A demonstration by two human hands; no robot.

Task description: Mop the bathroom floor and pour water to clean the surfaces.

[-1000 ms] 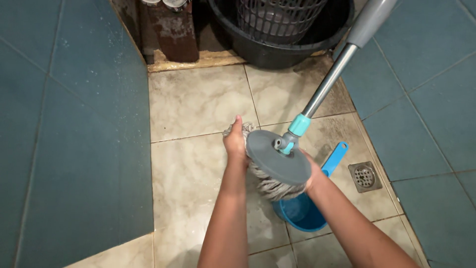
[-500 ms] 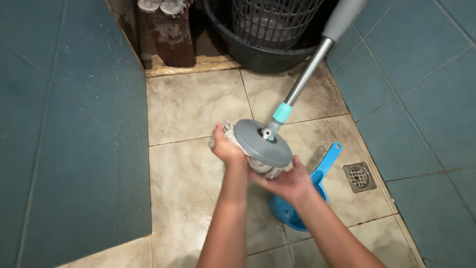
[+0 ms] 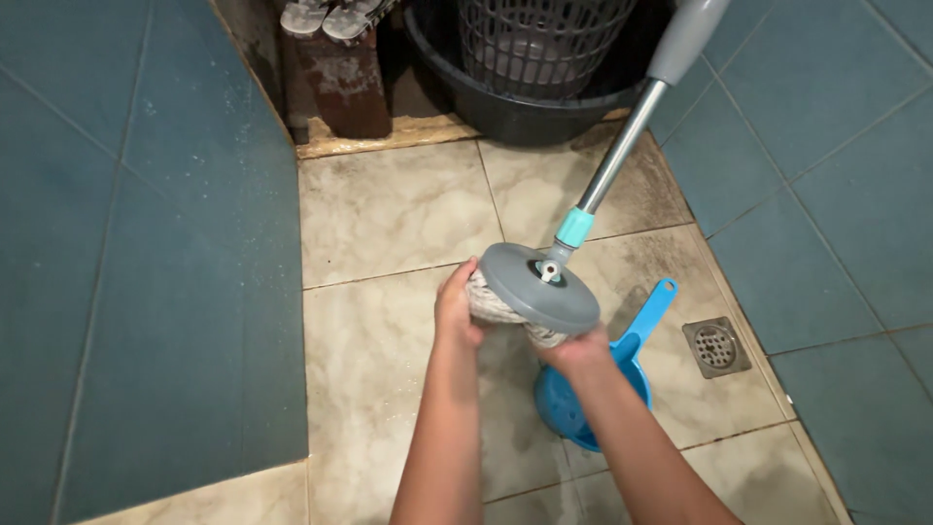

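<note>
A spin mop hangs over a wet beige tile floor, its grey round head plate (image 3: 540, 288) tilted toward me and its metal pole (image 3: 622, 160) slanting up to the right. Under the plate is a bundle of grey-white mop strands (image 3: 491, 303). My left hand (image 3: 456, 311) is closed on the strands at the plate's left side. My right hand (image 3: 575, 349) grips the twisted end of the strands below the plate. A blue plastic dipper (image 3: 595, 397) with a long handle lies on the floor just under my right hand.
Dark blue tiled walls close in on the left (image 3: 146, 292) and right (image 3: 836, 194). A black tub (image 3: 525, 112) holding a grey basket (image 3: 544, 44) stands at the back. A rusty brown block (image 3: 345, 83) with sandals on top is beside it. A floor drain (image 3: 716, 346) sits at the right.
Both hands stayed on the mop strands while the mop head shifted slightly right and down. My right hand moved from cupping below the plate to gripping the twisted strand end.
</note>
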